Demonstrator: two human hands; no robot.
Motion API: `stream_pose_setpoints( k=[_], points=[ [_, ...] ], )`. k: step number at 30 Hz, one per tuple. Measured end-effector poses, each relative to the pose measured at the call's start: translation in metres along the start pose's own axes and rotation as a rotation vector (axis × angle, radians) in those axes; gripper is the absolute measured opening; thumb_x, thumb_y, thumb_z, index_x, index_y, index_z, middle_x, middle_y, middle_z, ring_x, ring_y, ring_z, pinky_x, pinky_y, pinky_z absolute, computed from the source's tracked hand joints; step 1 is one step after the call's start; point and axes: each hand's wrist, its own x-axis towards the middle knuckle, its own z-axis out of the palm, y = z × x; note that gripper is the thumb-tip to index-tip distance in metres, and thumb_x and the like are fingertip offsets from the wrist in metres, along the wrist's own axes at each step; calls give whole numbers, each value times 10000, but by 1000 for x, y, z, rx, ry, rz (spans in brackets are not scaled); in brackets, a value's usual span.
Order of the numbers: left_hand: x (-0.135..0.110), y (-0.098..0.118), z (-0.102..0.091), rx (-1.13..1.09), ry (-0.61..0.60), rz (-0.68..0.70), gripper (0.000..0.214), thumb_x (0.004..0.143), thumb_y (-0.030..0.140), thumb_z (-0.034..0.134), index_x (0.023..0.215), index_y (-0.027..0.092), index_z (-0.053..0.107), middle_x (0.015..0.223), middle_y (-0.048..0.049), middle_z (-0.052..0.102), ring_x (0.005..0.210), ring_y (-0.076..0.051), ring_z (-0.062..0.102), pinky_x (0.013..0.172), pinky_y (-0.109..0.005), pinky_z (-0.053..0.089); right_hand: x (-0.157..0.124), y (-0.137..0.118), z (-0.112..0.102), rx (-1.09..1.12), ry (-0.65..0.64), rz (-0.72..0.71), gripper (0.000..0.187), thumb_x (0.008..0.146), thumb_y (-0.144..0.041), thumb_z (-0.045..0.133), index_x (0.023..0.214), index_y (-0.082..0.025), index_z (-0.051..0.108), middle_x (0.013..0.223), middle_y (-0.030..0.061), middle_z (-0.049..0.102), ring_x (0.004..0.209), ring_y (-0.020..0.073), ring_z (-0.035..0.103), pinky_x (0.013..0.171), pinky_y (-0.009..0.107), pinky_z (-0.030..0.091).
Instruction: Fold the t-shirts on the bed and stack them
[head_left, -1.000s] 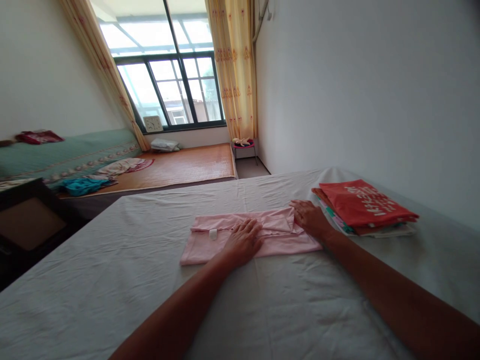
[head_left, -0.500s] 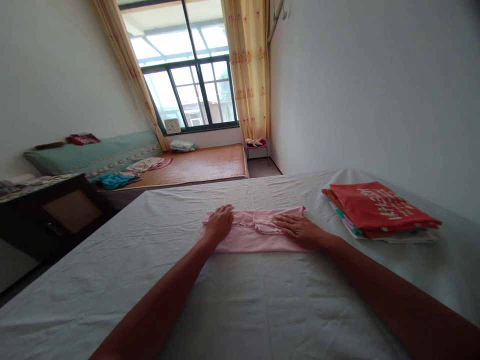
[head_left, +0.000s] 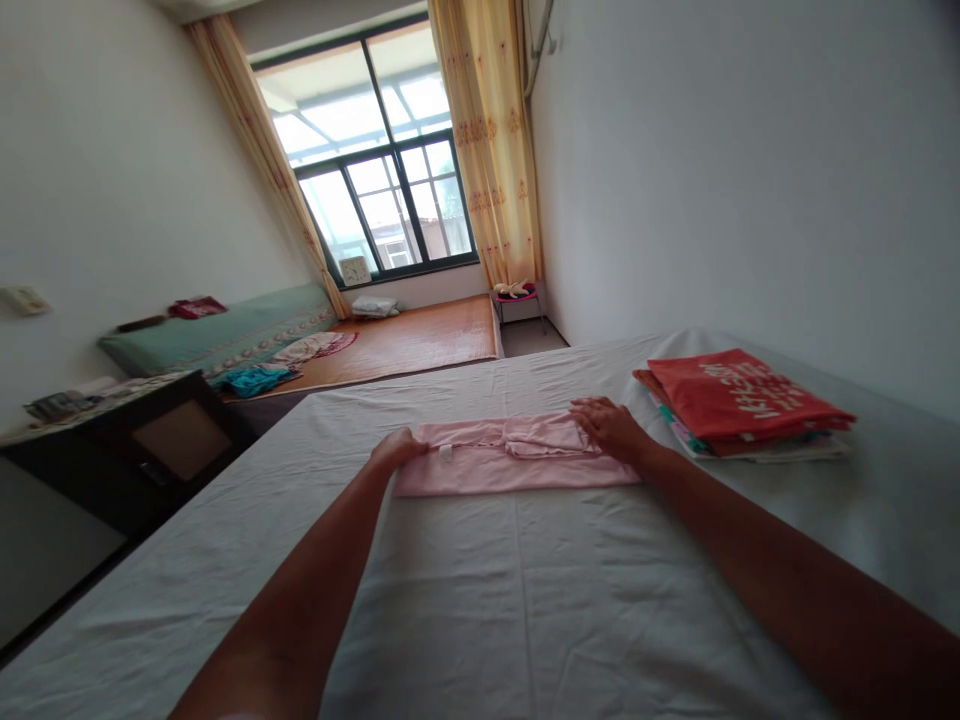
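A pink shirt (head_left: 480, 476) lies folded into a long flat strip on the pale bed sheet, with a small white label showing near its left end. At that left end, my left hand (head_left: 399, 450) is closed on the edge of the cloth, its thumb on top and the other fingers mostly hidden. My right hand (head_left: 611, 428) rests over the upper right part of the shirt, fingers stretched out and slightly bent. Right of this hand sits a stack of folded clothes, topped by a red shirt (head_left: 750, 400) with white lettering.
The pale sheet (head_left: 450, 600) covers the bed before me. A dark cabinet (head_left: 180, 430) stands to the left. Beyond is a second bed with a brown mat (head_left: 420, 340) and a blue cloth (head_left: 255, 380). A stool (head_left: 517, 295) stands by the curtain; a white wall runs along the right.
My left hand has slid left from the shirt's top to its left edge and closed on it. My right hand has lifted slightly toward the upper edge. The view has shifted a little.
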Motion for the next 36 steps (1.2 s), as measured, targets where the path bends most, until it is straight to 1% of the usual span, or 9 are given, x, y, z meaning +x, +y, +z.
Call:
stream_pose_setpoints(
  k=[5,10,16,22,26,29,31,33,36],
  points=[
    [-6,25,-15,-50,-62,91,162,675,239,637,787,127,607,618,-17,608,603,-166,581,494,-215,374,3,31,-14,77,226,163,427,947,-317,271,1034,-157,657,1151,98,654,1093,195,563,988,341,395],
    [-7,95,-17,-143,-77,242,243,768,192,517,1005,149,549,779,-20,617,665,-131,569,514,-187,385,5,41,-18,131,278,251,370,923,-264,312,989,-143,655,1095,110,674,1032,194,600,932,307,421],
    [-17,201,21,-243,-250,344,173,798,254,529,934,147,524,587,35,523,453,-98,507,401,-176,339,6,40,-17,174,269,201,297,895,-219,378,977,-147,654,1089,104,672,1035,180,598,929,293,421],
    [-33,261,62,-487,-465,374,265,829,368,562,922,121,538,469,34,510,365,-105,501,373,-179,342,4,46,-18,186,269,228,274,858,-166,415,980,-149,660,1063,94,683,999,175,611,907,283,432],
    [-39,264,59,-616,-445,374,533,843,548,505,1190,150,436,698,-28,653,486,-124,596,423,-198,424,5,48,-28,173,316,336,300,885,-202,390,1001,-146,660,1002,101,697,944,195,621,877,305,448],
    [-35,244,47,-658,-143,439,460,906,514,394,1226,187,439,868,-56,667,634,-131,640,504,-222,482,12,36,-42,141,465,379,355,920,-240,327,1040,-136,645,1011,119,691,1004,219,594,941,357,417],
    [-32,223,45,-540,89,563,330,932,396,377,1137,193,537,948,-65,668,810,-153,647,681,-280,528,16,15,-47,152,509,322,389,938,-262,292,1108,-133,617,1084,122,672,1052,220,574,975,373,399],
    [-29,199,51,-371,225,714,281,925,291,389,1087,190,596,1068,-77,655,1014,-186,597,896,-349,482,17,-17,-42,175,448,184,414,948,-280,278,1191,-132,579,1189,119,631,1128,212,537,1013,374,379],
    [-30,168,72,-199,228,866,319,893,206,419,1161,168,588,1246,-95,583,1204,-199,480,1070,-369,345,10,-67,-15,182,195,-60,455,956,-308,271,1315,-145,498,1338,100,536,1263,188,438,1086,366,311]
  ],
)
